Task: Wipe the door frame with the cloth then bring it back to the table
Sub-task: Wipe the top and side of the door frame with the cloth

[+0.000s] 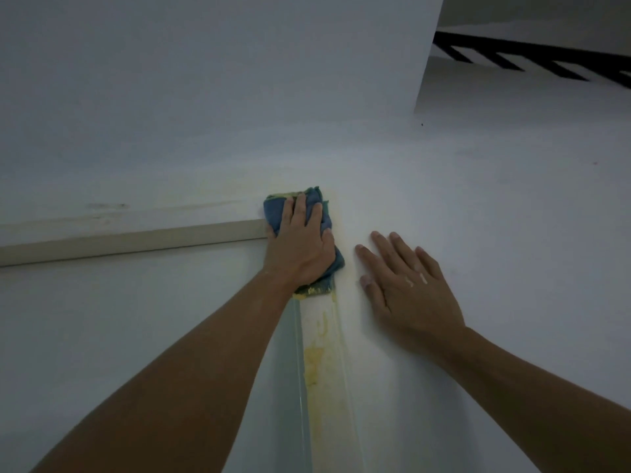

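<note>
- Two hands are up at the top corner of the door frame (pixel 324 353); the left hand (pixel 300 244) presses the blue cloth (pixel 273 213) flat onto that corner, fingers laid close together over the bunched fabric, thumb hidden from view.
- Right hand (pixel 406 288) lies bare on the wall (pixel 478 199) just beside the frame, fingers spread, holding nothing; it looks like a brace.
- Cloth sits exactly where the top rail (pixel 136 240) meets the upright, its lower edge already stained yellow.
- Yellow smear (pixel 314 363) runs along the upright directly below the cloth, toward the person, so the upright's long axis points from the fingers back along the left forearm.
- Likely next stroke: pull the cloth straight down that strip; the left hand is the nearer one and already on it.
- Room: the upright is narrow, edged by the door on the left and the wall on the right, so a sideways drift would spread the stain.
- No table is in view; returning the cloth looks well off.
</note>
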Demonstrator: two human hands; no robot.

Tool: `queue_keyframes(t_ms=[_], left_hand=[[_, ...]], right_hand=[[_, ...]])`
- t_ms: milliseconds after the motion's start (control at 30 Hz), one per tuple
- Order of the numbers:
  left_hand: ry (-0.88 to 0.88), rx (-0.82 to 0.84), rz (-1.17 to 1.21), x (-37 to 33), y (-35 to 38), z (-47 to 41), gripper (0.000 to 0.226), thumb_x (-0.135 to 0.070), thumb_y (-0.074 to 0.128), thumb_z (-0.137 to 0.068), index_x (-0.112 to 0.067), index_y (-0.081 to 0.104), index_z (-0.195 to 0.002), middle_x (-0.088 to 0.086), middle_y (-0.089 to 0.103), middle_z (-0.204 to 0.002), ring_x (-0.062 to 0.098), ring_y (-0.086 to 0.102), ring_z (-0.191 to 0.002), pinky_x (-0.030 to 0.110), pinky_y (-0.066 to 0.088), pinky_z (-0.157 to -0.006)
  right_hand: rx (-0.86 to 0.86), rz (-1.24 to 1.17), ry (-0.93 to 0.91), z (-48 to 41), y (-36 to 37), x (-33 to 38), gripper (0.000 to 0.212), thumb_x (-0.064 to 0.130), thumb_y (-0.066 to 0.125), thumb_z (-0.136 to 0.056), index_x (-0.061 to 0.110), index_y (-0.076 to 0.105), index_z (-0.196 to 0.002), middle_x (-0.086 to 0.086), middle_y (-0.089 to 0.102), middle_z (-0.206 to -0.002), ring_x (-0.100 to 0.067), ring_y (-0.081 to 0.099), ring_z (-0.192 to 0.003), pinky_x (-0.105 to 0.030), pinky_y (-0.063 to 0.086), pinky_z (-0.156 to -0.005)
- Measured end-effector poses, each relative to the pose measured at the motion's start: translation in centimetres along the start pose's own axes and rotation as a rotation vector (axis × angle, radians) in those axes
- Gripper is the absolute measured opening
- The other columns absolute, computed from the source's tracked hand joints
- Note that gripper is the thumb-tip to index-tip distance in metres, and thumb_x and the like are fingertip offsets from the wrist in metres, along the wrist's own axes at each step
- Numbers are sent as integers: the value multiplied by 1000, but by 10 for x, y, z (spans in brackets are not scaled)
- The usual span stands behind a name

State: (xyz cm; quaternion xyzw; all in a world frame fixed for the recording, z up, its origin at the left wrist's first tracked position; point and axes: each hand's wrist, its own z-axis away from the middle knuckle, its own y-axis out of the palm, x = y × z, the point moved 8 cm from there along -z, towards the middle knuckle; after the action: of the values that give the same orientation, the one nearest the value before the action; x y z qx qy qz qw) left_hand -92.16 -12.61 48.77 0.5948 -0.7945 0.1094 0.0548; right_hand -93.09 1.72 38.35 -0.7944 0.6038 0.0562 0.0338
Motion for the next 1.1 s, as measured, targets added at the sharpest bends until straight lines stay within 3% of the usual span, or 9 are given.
queue_keyframes(t_ms=[500, 833, 1100], left_hand=[[75, -46, 88, -13, 11, 57, 67, -38, 20, -92, -12, 13, -153, 9, -4, -162, 26, -10, -149, 52, 7, -120], [125, -34, 89, -20, 10, 86, 63, -33, 22, -96, -5, 16, -152, 17, -3, -161, 31, -10, -148, 37, -9, -119], [149, 4, 158, -28, 8, 114, 58, -30, 21, -99, -7, 14, -152, 14, -7, -161, 19, -16, -147, 24, -20, -112]], right_hand=[[0, -13, -31, 31, 2, 13, 60, 48, 12, -101, 31, 22, -157, 4, 14, -167, -16, 5, -155, -46, 10, -125], [-9, 3, -31, 44, 3, 14, 58, 46, 15, -102, 30, 24, -157, 5, 17, -167, -16, 8, -155, -45, 10, -124], [-3, -11, -27, 43, 2, 14, 59, 46, 14, -101, 29, 24, -157, 4, 16, -167, -16, 7, -155, -45, 10, -124]])
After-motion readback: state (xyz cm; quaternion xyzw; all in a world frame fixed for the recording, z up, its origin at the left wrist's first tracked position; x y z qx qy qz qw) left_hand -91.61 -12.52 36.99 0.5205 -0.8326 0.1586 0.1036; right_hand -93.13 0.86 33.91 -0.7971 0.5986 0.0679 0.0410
